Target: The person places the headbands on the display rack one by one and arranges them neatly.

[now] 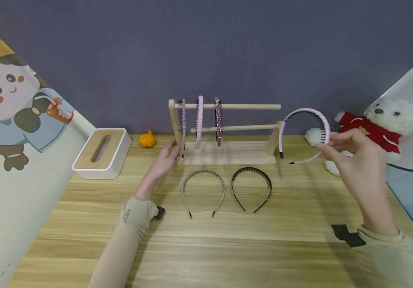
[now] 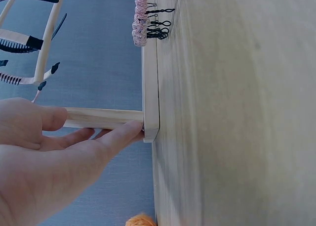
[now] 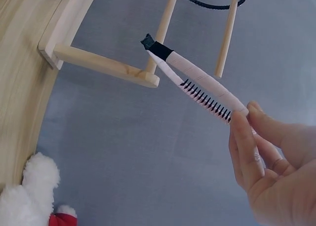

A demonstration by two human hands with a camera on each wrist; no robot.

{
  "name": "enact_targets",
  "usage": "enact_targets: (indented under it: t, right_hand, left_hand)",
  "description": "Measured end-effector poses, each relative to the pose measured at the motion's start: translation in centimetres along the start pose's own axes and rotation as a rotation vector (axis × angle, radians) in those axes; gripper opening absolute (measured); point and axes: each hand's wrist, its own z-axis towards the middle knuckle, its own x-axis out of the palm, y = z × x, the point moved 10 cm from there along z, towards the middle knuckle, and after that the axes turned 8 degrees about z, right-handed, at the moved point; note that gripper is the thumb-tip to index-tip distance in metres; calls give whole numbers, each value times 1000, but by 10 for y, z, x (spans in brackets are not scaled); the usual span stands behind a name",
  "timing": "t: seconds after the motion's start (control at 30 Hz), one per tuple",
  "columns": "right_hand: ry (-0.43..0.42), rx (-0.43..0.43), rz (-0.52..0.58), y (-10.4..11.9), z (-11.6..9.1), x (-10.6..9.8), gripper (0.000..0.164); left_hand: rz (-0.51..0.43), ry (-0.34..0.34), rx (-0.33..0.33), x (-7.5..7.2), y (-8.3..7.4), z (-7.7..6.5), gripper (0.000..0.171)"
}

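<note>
My right hand pinches a pale pink toothed headband between thumb and fingers, held in the air just right of a wooden rack. In the right wrist view the headband's black tips point toward the rack's bars. Around the rack's left post, my left hand curls its thumb and fingers close to the base. On the bars hang a thin pinkish headband, a pale pink wrapped one and a glittery pink one. In front lie a beaded pink headband and a black toothed one.
A white tissue box with a wooden lid stands on the left of the table. Beside it sits a small orange item. A white teddy bear in a red top leans at the right, near my right hand. A dark wall rises behind.
</note>
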Motion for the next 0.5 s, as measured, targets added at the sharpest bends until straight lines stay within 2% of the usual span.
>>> enact_targets:
  t: [0.5]
  right_hand:
    - [-45, 1, -25, 13, 7, 3, 34]
  left_hand:
    - [-40, 6, -7, 1, 0, 0, 52]
